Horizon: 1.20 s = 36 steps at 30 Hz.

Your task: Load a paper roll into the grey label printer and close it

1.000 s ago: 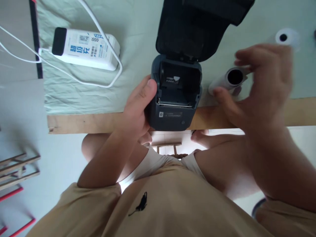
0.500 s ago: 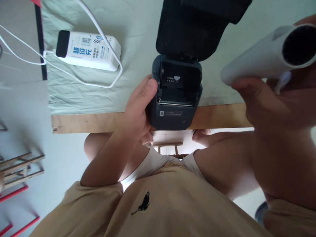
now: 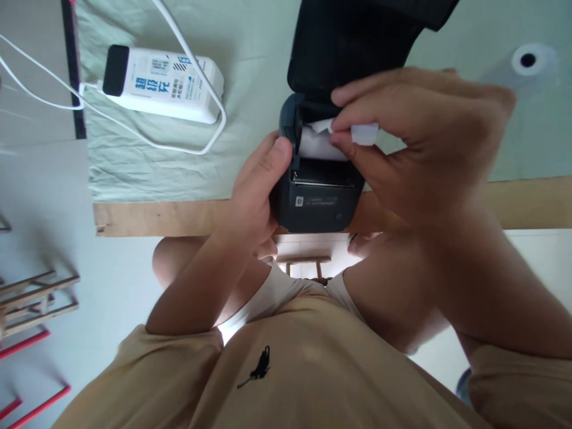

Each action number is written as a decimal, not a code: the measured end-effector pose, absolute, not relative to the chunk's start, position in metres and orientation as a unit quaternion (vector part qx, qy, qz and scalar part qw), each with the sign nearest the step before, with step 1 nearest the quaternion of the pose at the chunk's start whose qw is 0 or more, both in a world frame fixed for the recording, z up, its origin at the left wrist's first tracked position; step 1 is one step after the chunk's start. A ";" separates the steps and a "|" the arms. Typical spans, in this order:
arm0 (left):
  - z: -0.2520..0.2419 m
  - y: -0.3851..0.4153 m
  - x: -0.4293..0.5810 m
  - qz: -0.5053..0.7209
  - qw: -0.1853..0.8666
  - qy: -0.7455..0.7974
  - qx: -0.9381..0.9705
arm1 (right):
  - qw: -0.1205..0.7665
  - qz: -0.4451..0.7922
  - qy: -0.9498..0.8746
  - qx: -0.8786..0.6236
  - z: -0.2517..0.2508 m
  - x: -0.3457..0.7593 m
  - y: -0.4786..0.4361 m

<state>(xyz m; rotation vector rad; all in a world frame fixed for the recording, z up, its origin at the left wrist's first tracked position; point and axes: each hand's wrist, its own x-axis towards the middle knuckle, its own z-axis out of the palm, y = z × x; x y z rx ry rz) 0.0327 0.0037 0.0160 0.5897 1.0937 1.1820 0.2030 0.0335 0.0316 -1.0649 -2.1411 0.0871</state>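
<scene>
My left hand [image 3: 261, 185] is closed around the left side of a dark portable label printer [image 3: 315, 205], its thumb on the rim of the open compartment. The printer's black lid [image 3: 346, 50] is swung up and back. White paper [image 3: 319, 146], apparently a roll, lies inside the compartment, and its upper edge looks torn or folded. My right hand [image 3: 415, 131] pinches the loose white paper end [image 3: 364, 134] between thumb and fingers above the compartment. The right side of the compartment is partly hidden behind these fingers.
A white power bank [image 3: 170, 83] with a white cable [image 3: 210, 89] lies on the green cloth [image 3: 250, 36] at left. Another white roll [image 3: 528, 59] with a dark core stands at upper right. The wooden table edge [image 3: 161, 218] runs just above my legs.
My right hand has moved left to the printer. The large white cylinder it held no longer shows in it, and white paper now sits in the compartment. My left hand keeps its grip.
</scene>
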 end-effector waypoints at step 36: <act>0.001 0.002 0.015 0.517 0.646 0.411 0.383 | 0.502 0.133 -0.801 -0.299 0.008 0.202 -0.002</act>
